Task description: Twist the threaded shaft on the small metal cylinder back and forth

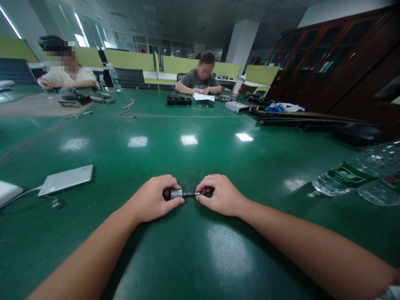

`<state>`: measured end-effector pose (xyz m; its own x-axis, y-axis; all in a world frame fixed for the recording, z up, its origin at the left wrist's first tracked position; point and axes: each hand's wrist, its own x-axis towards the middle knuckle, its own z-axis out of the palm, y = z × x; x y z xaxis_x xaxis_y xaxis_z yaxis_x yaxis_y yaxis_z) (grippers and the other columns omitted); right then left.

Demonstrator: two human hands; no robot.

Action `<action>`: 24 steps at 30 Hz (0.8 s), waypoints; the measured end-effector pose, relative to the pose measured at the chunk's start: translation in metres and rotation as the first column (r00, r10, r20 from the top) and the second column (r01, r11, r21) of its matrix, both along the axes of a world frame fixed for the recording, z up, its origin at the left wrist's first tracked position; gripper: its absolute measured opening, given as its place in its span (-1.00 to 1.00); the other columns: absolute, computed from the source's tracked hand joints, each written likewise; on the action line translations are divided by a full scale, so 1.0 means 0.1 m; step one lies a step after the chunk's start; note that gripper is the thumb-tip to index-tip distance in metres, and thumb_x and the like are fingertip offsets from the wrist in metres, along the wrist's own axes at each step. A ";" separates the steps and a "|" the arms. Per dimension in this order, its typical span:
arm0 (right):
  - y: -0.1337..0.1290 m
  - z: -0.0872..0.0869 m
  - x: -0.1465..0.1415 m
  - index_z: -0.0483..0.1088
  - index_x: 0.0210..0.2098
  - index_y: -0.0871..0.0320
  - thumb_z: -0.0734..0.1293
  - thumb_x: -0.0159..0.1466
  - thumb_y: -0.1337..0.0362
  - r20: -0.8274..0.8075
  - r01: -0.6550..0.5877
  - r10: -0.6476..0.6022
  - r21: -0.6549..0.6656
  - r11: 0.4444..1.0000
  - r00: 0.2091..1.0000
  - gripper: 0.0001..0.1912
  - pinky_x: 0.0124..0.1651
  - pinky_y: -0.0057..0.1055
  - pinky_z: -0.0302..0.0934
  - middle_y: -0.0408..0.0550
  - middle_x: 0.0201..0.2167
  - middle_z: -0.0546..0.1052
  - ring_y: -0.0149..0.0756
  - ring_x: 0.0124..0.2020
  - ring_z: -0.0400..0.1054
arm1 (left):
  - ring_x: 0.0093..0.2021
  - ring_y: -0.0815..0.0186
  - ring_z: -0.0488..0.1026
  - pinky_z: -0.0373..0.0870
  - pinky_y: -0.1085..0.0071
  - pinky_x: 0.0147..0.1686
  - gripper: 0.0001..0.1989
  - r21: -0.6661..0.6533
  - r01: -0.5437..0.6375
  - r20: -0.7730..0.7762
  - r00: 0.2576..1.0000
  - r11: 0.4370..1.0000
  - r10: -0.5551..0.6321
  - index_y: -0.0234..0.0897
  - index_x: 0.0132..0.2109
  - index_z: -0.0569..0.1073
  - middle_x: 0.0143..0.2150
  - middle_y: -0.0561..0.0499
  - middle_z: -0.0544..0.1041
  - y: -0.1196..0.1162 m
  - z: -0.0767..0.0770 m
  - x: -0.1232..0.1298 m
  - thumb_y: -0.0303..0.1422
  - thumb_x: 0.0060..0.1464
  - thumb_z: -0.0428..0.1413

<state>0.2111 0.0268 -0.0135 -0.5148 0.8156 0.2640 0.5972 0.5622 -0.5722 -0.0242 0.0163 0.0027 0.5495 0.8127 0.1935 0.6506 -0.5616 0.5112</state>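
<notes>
Low over the green table [193, 162], a short silver metal cylinder [176, 193] lies level between the fingers of my left hand [153, 198]. Thumb and fingers close round it from the left. A thin dark shaft [189, 194] runs from it to the right, in line with the cylinder. My right hand [223, 196] pinches the shaft's far end, where a shiny metal tip shows at the fingertips. Whether cylinder and shaft are one piece cannot be made out. Part of the cylinder's left end is hidden by my left hand.
A white power bank [67, 180] with a cable lies left. Water bottles [346, 177] lie on the right. Across the table are a black tray [179, 100], a cord [126, 109] and a person [200, 77] with paper; another person [68, 75] sits far left.
</notes>
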 end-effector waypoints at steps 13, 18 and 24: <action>0.06 -0.02 0.05 0.56 -0.35 0.12 0.40 0.09 0.35 0.038 0.151 -0.151 -0.011 0.988 0.988 -0.89 -0.30 -0.40 0.22 -0.12 -0.43 0.54 -0.35 -0.40 0.37 | -0.36 0.30 0.41 0.27 0.41 -0.35 -0.83 -0.005 -0.027 -0.007 1.000 1.000 0.027 -0.27 -0.26 0.48 -0.36 0.04 0.48 0.02 0.00 -0.06 -0.26 0.09 0.20; 0.06 0.00 0.03 0.56 -0.37 0.11 0.43 0.09 0.34 0.041 0.114 -0.114 0.000 0.993 0.993 -0.92 -0.24 -0.37 0.22 -0.14 -0.44 0.55 -0.33 -0.37 0.38 | -0.38 0.31 0.41 0.27 0.42 -0.36 -0.83 -0.016 -0.036 0.000 0.999 0.999 0.036 -0.27 -0.26 0.48 -0.38 0.04 0.48 0.02 0.00 -0.05 -0.26 0.08 0.20; 0.06 -0.01 0.01 0.58 -0.36 0.11 0.46 0.10 0.34 -0.006 0.066 -0.066 -0.002 0.998 0.998 -0.92 -0.19 -0.35 0.23 -0.10 -0.41 0.58 -0.30 -0.32 0.40 | -0.38 0.31 0.41 0.28 0.42 -0.36 -0.83 -0.039 -0.045 0.009 0.999 0.998 0.045 -0.28 -0.26 0.49 -0.37 0.04 0.48 0.02 0.00 -0.04 -0.26 0.06 0.21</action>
